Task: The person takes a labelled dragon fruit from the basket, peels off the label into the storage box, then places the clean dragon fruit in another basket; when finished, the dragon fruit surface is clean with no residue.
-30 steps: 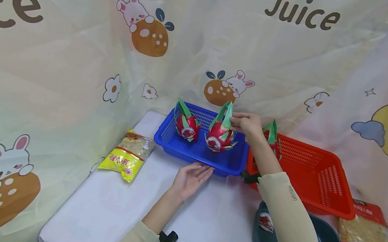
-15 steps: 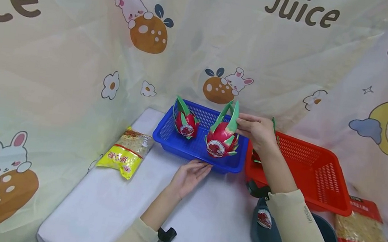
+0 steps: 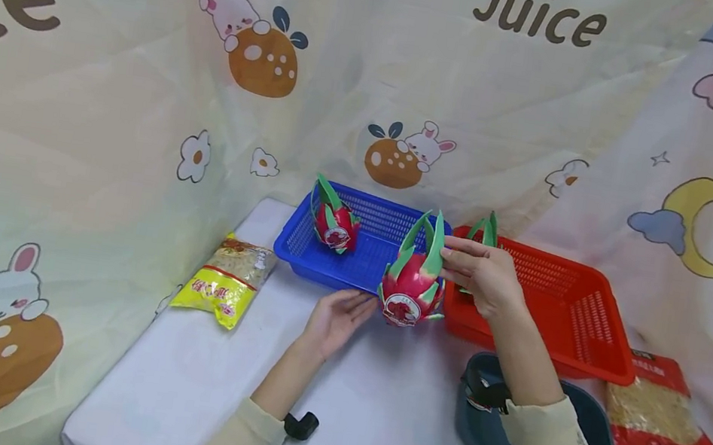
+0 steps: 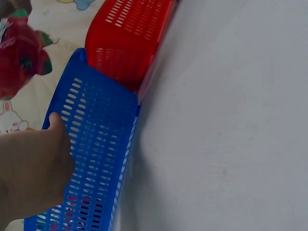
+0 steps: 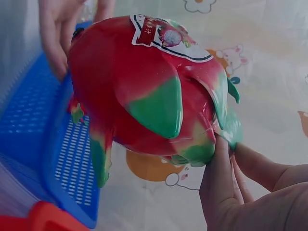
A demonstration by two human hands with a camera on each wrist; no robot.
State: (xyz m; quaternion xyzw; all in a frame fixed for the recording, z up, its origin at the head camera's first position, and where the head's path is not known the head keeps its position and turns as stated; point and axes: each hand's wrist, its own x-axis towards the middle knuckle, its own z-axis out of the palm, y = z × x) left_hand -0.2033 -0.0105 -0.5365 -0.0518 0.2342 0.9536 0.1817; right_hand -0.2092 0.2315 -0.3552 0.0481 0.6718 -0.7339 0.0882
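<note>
- The step in hand looked like a carry: a glossy red dragon fruit with long green leaves and a round-edged printed label (image 3: 412,284) was in the air, in front of the right end of a blue plastic basket with slotted walls (image 3: 309,270).
- The right hand (image 3: 482,274) was pinched, thumb and fingers, on one upright green leaf (image 3: 436,247); nothing supported the fruit's body from below.
- The left hand (image 3: 332,322) lay palm up, fingers relaxed and holding nothing, at the blue basket's front wall; whether the fingertips touched it, I could not tell.
- A second red dragon fruit (image 3: 336,233) stood inside the blue basket, near its left end.
- Just right of that basket sat a red plastic basket with slotted walls (image 3: 590,316); green leaves (image 3: 487,229) rose at its left end, partly hidden behind the right hand.
- A dark teal plastic tub (image 3: 473,437) stood nearer the person on the white-covered surface (image 3: 369,422).
- The next move seemed to call for a firm pinch and a level path clear of both rims, since a fruit held by one leaf could swing or twist.
</note>
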